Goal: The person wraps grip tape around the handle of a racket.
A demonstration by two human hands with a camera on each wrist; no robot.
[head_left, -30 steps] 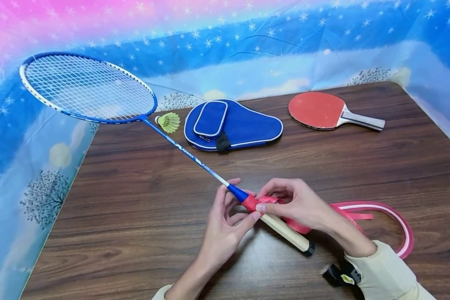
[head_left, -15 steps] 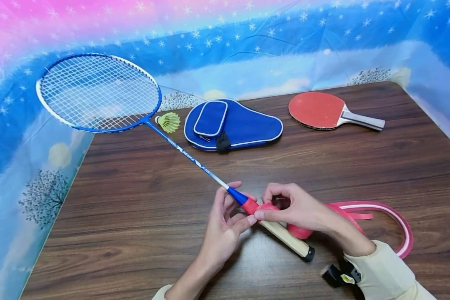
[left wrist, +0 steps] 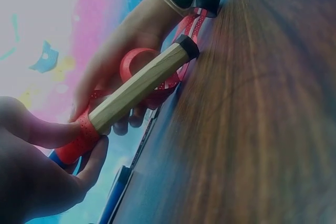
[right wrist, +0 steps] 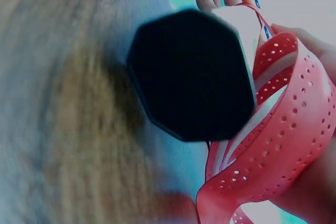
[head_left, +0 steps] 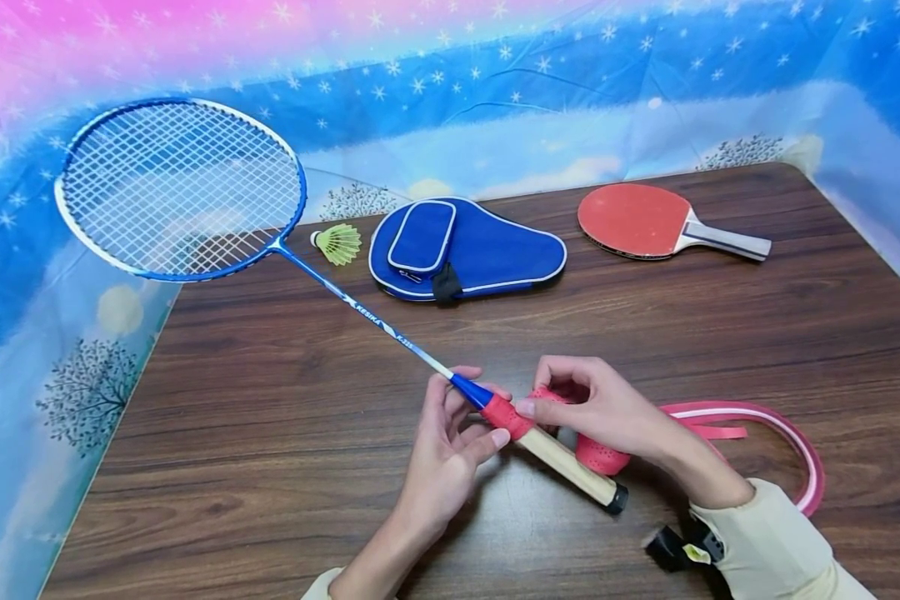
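Note:
A blue and white badminton racket [head_left: 375, 321] slants from upper left toward the front, its strung head raised. My left hand [head_left: 446, 467] holds it at the top of the handle, thumb and fingers around the wrapped part. Red perforated grip tape [head_left: 508, 417] covers that upper part; below it the pale wooden handle [left wrist: 139, 87] is bare down to a black end cap [right wrist: 191, 74]. My right hand [head_left: 607, 408] pinches the tape's loose run beside the handle. From there the tape hangs in a loop [right wrist: 310, 108] under the right hand.
The tape's long tail [head_left: 806, 450] curves over the brown table [head_left: 270, 475] at right. At the back lie a yellow-green shuttlecock [head_left: 337, 244], a blue zip case [head_left: 495, 254] and a red table tennis bat [head_left: 633, 221]. A printed cloth [head_left: 450, 92] hangs behind.
The racket has turned about its length, its head tilting and shifting. Red tape covers a longer stretch of the handle. My right hand, with the tape, has moved slightly around the handle.

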